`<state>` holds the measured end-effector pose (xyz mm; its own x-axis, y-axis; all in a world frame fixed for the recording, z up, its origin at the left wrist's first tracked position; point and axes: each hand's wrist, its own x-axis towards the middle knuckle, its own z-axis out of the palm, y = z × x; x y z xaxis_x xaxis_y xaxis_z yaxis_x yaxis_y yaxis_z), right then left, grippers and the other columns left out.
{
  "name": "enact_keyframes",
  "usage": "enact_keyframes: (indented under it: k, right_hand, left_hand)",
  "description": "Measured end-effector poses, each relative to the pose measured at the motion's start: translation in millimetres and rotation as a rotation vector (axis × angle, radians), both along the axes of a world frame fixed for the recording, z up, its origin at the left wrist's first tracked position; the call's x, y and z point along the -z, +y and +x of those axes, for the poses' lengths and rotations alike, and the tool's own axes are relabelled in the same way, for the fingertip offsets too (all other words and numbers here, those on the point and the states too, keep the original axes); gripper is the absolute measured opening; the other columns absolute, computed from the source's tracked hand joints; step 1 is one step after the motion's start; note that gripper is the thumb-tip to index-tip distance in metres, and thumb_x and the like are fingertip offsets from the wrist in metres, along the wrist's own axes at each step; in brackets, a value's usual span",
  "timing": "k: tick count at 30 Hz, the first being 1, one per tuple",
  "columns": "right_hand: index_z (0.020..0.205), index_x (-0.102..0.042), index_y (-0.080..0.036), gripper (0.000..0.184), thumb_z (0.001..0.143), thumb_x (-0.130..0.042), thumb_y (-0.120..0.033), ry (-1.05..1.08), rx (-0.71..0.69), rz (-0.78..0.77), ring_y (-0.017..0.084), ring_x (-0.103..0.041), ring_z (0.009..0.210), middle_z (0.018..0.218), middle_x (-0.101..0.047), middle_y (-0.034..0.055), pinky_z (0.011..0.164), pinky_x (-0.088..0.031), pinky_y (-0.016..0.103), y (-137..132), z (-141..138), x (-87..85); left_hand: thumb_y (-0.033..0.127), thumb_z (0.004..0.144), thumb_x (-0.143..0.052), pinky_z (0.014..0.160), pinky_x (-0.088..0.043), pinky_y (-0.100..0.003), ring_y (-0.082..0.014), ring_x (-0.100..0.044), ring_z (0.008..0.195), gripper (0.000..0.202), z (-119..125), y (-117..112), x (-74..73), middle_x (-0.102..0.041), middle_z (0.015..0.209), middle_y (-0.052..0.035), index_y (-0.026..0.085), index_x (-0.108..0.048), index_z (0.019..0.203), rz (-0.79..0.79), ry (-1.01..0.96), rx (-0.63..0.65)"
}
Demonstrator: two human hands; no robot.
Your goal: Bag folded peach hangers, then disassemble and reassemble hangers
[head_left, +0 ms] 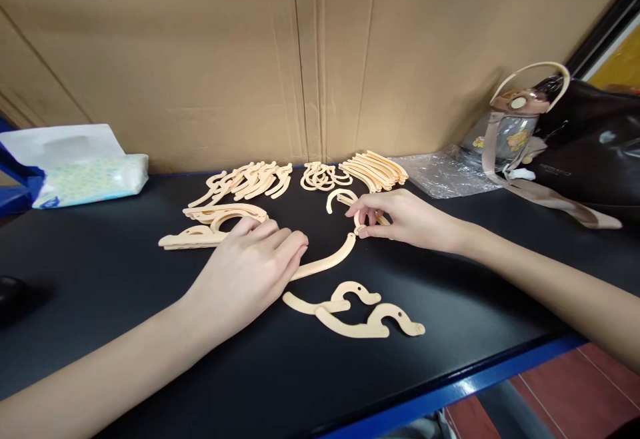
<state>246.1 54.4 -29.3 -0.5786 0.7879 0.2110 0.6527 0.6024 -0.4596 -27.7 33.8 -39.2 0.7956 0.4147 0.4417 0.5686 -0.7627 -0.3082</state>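
My left hand (253,262) is closed, fingertips hidden, over the near end of a beige curved hanger arm (330,262). The arm's other end reaches my right hand (395,219), which pinches a small beige hook piece (357,222) between thumb and fingers. Just behind it, a curved hook (334,198) lies on the table. Folded hanger parts (193,238) are stacked beyond my left hand and partly covered by it. In front of both hands lie two S-shaped hanger parts (355,329), one overlapping the other, each with a small hole.
Along the cardboard wall (225,59) lie piles of S-shaped parts (250,180), hooks (323,176) and curved arms (380,171). A tissue pack (90,176) is at left, a dark mouse (11,292) nearer. Clear plastic wrap (435,172), a strapped bottle (517,136) and a black bag (590,152) stand right.
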Motion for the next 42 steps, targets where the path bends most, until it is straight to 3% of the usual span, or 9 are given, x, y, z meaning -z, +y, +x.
enact_keyframes:
  k: [5,8,13,22,26,30,42]
  right_hand:
    - [0.106,-0.068,-0.017,0.016,0.091,-0.067,-0.023,0.038,-0.071,-0.018,0.012,-0.062,0.074,0.086,-0.070,0.0003,0.070,-0.046,0.025,-1.6,-4.3,4.0]
    - [0.107,-0.069,-0.017,0.020,0.091,-0.067,-0.028,0.085,-0.123,-0.090,0.013,-0.063,0.076,0.088,-0.070,0.0013,0.072,-0.047,0.025,-2.9,-7.3,6.3]
    - [0.102,-0.071,-0.017,0.024,0.086,-0.074,-0.034,0.231,-0.139,-0.262,0.012,-0.061,0.075,0.082,-0.069,-0.0004,0.069,-0.047,0.024,-8.7,-15.7,8.7]
    - [0.095,-0.075,-0.017,0.021,0.080,-0.078,-0.032,0.407,-0.112,-0.548,0.013,-0.065,0.077,0.081,-0.072,0.0003,0.071,-0.049,0.025,-16.8,-27.8,8.8]
    - [0.092,-0.077,-0.017,0.016,0.078,-0.079,-0.026,0.507,-0.115,-0.621,0.012,-0.066,0.076,0.082,-0.074,-0.0002,0.073,-0.050,0.025,-12.3,-25.9,11.1]
    - [0.089,-0.077,-0.016,0.015,0.077,-0.079,-0.024,0.584,-0.101,-0.642,0.011,-0.063,0.073,0.076,-0.073,-0.0014,0.074,-0.049,0.026,-9.1,-23.9,12.8]
    - [0.081,-0.073,-0.015,0.028,0.075,-0.081,-0.041,0.622,-0.032,-0.641,0.011,-0.059,0.070,0.074,-0.068,-0.0005,0.068,-0.047,0.026,-14.0,-30.0,10.0]
  left_hand:
    - [0.026,0.102,-0.045,0.079,-0.040,-0.038,-0.0235,-0.058,0.086,0.027,2.8,-3.1,4.2,-0.067,0.099,-0.0060,0.014,-0.066,0.114,-0.225,-0.066,0.082]
    - [0.032,0.102,-0.049,0.077,-0.040,-0.036,-0.0214,-0.057,0.088,0.024,4.1,-5.0,8.7,-0.065,0.102,-0.0039,0.018,-0.067,0.111,-0.351,-0.101,0.101]
    - [0.038,0.100,-0.053,0.076,-0.040,-0.034,-0.0196,-0.055,0.085,0.023,7.2,-6.7,13.0,-0.063,0.101,-0.0020,0.020,-0.065,0.105,-0.426,-0.160,0.094]
    - [0.025,0.094,-0.056,0.063,-0.039,-0.026,-0.0137,-0.056,0.075,0.006,11.8,-13.0,12.8,-0.061,0.086,0.0025,0.023,-0.061,0.093,-0.629,-0.311,0.018]
    - [0.028,0.093,-0.055,0.054,-0.036,-0.023,-0.0105,-0.054,0.064,0.006,12.2,-14.3,9.2,-0.063,0.082,0.0057,0.025,-0.060,0.093,-0.764,-0.351,-0.045]
    - [0.027,0.095,-0.054,0.054,-0.040,-0.019,-0.0085,-0.053,0.058,0.007,12.7,-14.6,5.5,-0.062,0.074,0.0088,0.026,-0.058,0.100,-0.914,-0.430,0.015]
    - [0.028,0.096,-0.056,0.056,-0.041,-0.018,-0.0081,-0.054,0.059,0.007,12.8,-14.7,5.4,-0.063,0.077,0.0079,0.025,-0.058,0.102,-0.902,-0.462,0.047]
